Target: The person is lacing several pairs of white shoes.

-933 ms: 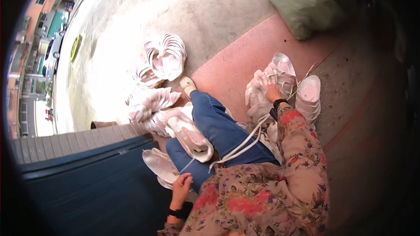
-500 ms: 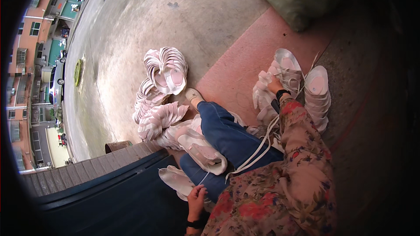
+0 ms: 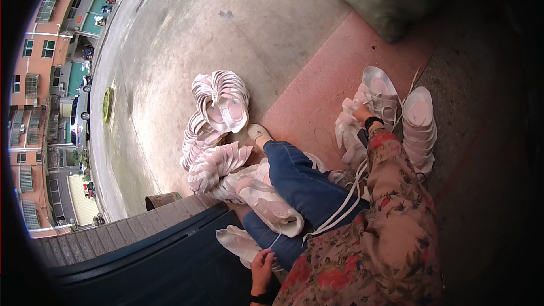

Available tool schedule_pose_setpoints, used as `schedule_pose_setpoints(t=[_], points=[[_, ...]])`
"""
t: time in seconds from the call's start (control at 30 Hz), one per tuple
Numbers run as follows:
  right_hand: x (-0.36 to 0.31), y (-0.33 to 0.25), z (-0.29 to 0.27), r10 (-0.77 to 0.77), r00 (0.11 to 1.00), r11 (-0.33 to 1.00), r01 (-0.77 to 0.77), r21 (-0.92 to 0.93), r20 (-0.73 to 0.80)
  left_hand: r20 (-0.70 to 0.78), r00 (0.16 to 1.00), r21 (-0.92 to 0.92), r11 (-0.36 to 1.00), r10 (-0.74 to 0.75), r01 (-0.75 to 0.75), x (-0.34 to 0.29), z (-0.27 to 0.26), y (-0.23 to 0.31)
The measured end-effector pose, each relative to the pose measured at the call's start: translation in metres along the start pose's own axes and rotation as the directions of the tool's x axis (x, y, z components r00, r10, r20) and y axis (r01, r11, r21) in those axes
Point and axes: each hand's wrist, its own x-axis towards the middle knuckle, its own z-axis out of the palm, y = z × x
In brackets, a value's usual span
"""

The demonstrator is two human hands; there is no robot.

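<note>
Head: pale shoe (image 3: 271,206) between hands (image 3: 262,266)

1. We stretch our right arm (image 3: 391,192) forward, slightly bent.
2. Our right hand (image 3: 361,112) reaches out, its fingertips hidden.
3. Our left hand (image 3: 262,266) stays closer in, finger and thumb pinched together.

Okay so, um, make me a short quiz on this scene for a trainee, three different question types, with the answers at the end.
1. Multiple choice: What is the right hand in among? A, the folds of a green sack; B, pale shoe pieces; C, parked cars.
2. True or false: The left hand is lower in the picture than the right hand.
3. Fill in the colour: Long white laces lie across the ____ trousers.

Key: 1, B; 2, true; 3, blue.
</note>
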Motion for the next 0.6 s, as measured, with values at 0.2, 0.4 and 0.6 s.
schedule_pose_setpoints(t=[0.2,0.4,0.6], points=[[-0.008,-0.002,0.005,-0.467,0.883,0.879,0.469,0.083,-0.045,-0.003,0.999,0.007,0.999,0.034,-0.034,0.008,0.002,0.01],[-0.239,-0.082,0.009,-0.569,0.781,0.713,0.314,0.627,0.257,0.067,0.978,0.008,0.98,0.198,-0.198,0.031,0.011,0.029],[-0.361,-0.082,0.034,-0.853,0.29,0.488,0.735,0.47,0.433,0.189,0.711,0.243,0.669,0.678,-0.702,0.051,0.034,0.102]])
